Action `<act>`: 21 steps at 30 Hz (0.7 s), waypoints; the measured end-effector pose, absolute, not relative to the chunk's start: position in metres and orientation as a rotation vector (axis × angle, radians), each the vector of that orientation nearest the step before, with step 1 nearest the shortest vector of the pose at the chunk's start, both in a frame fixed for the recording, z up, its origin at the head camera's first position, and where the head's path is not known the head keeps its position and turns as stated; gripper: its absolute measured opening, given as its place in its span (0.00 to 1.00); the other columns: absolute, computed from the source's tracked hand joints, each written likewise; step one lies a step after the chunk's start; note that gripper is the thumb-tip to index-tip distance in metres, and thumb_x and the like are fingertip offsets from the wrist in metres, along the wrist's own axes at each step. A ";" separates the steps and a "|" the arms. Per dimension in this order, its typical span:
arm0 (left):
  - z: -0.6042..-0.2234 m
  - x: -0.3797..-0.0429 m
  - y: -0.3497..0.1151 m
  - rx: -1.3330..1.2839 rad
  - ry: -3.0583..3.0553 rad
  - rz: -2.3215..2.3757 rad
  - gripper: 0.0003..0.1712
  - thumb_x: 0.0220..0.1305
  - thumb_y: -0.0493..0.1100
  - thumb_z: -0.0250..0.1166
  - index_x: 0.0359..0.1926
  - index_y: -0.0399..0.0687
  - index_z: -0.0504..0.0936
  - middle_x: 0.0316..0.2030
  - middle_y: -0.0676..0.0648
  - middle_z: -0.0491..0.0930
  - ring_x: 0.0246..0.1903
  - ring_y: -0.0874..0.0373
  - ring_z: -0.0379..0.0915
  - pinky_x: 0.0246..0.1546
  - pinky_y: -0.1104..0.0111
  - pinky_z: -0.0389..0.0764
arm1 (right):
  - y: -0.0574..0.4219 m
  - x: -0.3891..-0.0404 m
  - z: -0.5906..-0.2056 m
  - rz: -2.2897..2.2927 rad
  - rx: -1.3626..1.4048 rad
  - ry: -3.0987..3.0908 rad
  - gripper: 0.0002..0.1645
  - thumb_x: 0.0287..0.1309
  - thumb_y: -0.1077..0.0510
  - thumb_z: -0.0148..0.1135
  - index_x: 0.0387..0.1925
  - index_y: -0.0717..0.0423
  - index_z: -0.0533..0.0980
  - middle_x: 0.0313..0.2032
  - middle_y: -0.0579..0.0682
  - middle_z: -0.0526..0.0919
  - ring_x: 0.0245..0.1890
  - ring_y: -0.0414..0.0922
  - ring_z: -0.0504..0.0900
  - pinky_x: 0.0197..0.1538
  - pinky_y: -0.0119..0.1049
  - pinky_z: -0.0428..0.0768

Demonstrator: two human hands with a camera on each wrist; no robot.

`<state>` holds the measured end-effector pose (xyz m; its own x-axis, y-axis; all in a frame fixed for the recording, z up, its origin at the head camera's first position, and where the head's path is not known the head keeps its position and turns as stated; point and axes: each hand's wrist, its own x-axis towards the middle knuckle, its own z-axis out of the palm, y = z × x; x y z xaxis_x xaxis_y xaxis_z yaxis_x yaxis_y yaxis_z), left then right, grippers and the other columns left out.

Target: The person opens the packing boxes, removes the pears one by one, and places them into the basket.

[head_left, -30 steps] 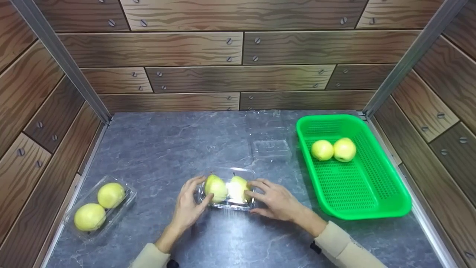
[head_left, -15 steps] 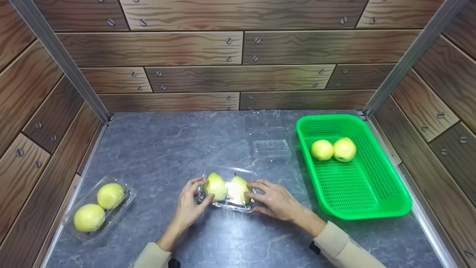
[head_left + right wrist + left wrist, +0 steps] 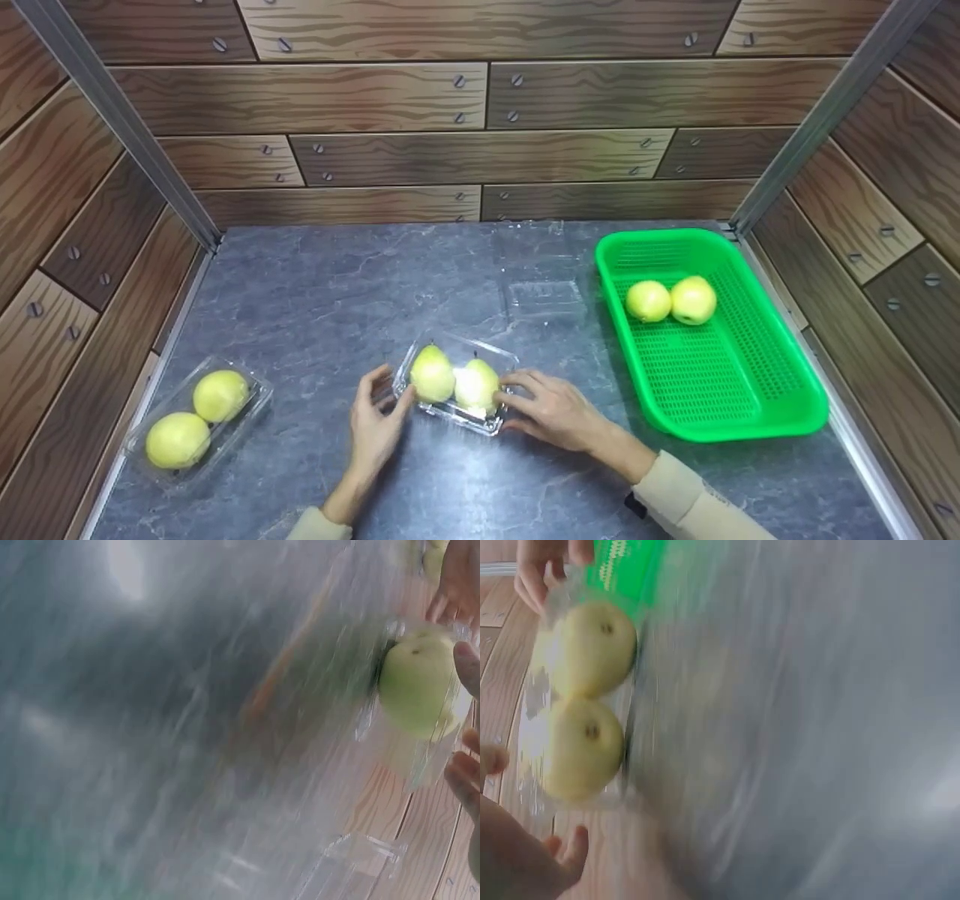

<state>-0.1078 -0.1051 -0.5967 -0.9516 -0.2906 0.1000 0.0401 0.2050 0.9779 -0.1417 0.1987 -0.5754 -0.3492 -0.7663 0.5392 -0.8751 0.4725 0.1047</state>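
A clear plastic container (image 3: 491, 427) sits on the table at an angle, with a left pear (image 3: 432, 375) and a right pear (image 3: 476, 386) inside, stems pointing away. Their round bottoms show through the plastic in the left wrist view. My left hand (image 3: 373, 431) is beside the container's left end, thumb and fingers spread; the left wrist view shows a gap between this hand (image 3: 525, 855) and the plastic. At the other end, my right hand (image 3: 559, 412) holds the container, its fingers bent over the edge and thumb lower. Part of that grip is hidden.
On the right stands a green basket (image 3: 705, 382) with two yellow fruits (image 3: 671, 301). Another clear container (image 3: 247, 420) with two yellow fruits lies at the left. Empty clear packaging (image 3: 546, 296) lies behind, left of the basket. Wood-patterned walls (image 3: 390, 97) enclose the table.
The container has turned clockwise, its right end coming nearer to me. My left hand has come off its left end and drawn back a little; my right hand stays at the right end.
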 end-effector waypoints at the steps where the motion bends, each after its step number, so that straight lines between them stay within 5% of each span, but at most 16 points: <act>1: -0.597 -0.104 -0.103 0.320 -2.163 -1.878 0.32 0.64 0.36 0.74 0.65 0.31 0.73 0.63 0.30 0.78 0.61 0.36 0.79 0.57 0.66 0.88 | 0.201 -0.143 -0.575 0.271 1.364 -2.194 0.30 0.49 0.44 0.81 0.53 0.48 0.84 0.53 0.51 0.86 0.52 0.46 0.86 0.51 0.35 0.90; 5: -0.597 -0.091 -0.096 0.595 -1.996 -2.060 0.31 0.67 0.35 0.71 0.67 0.31 0.69 0.60 0.31 0.76 0.54 0.47 0.81 0.48 0.80 0.84 | 0.208 -0.150 -0.574 0.239 1.380 -2.179 0.26 0.50 0.50 0.81 0.52 0.48 0.85 0.51 0.49 0.87 0.49 0.45 0.87 0.50 0.34 0.90; 9: -0.598 -0.082 -0.086 0.704 -1.841 -2.243 0.32 0.68 0.32 0.68 0.67 0.29 0.66 0.53 0.38 0.78 0.42 0.62 0.80 0.44 0.76 0.89 | 0.211 -0.157 -0.573 0.191 1.399 -2.146 0.21 0.54 0.53 0.77 0.51 0.47 0.85 0.49 0.48 0.89 0.48 0.45 0.89 0.50 0.35 0.91; 13: -0.603 -0.078 -0.076 0.726 -1.736 -2.371 0.31 0.68 0.29 0.65 0.68 0.28 0.63 0.49 0.42 0.77 0.40 0.63 0.80 0.45 0.70 0.92 | 0.212 -0.161 -0.574 0.139 1.419 -2.096 0.12 0.65 0.53 0.67 0.49 0.48 0.85 0.46 0.48 0.89 0.45 0.44 0.89 0.49 0.35 0.91; 21: -0.608 -0.073 -0.059 0.715 -1.663 -2.487 0.31 0.67 0.27 0.65 0.67 0.30 0.62 0.47 0.43 0.77 0.39 0.61 0.82 0.45 0.67 0.92 | 0.211 -0.163 -0.578 0.079 1.445 -2.082 0.12 0.70 0.54 0.59 0.48 0.48 0.84 0.45 0.49 0.90 0.45 0.45 0.90 0.51 0.36 0.91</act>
<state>-0.0734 -0.0585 -0.6078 -0.8899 -0.3043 -0.3399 -0.1979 -0.4136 0.8887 -0.1625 0.2115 -0.5780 -0.2302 -0.8347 0.5002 -0.8703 0.4066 0.2779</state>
